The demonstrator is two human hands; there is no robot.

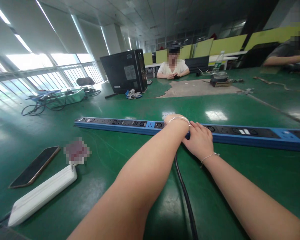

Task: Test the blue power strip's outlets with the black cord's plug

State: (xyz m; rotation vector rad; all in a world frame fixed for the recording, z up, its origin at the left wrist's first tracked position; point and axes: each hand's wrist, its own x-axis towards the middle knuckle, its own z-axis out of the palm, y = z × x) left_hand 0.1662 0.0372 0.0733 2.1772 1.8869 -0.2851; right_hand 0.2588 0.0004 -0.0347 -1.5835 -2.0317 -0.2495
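A long blue power strip [120, 129] with black socket panels lies across the green table. My right hand [199, 140] rests on its middle, fingers bent over the top and thumb towards my left wrist. My left hand [174, 119] is bent down at the same stretch of the strip. Its own wrist and forearm hide its fingers, so what they hold cannot be made out. A black cable [183, 186] runs from beneath my left wrist towards me. A small dark blue part [187, 136] shows between the two hands.
At left lie a phone [36, 166] and a white power strip [43, 193] with something blurred at its end. Further back stand a green basket [72, 96] with cables, a black computer case [125, 71], gloves [133, 94] and a bottle [218, 61]. A person [173, 68] sits opposite.
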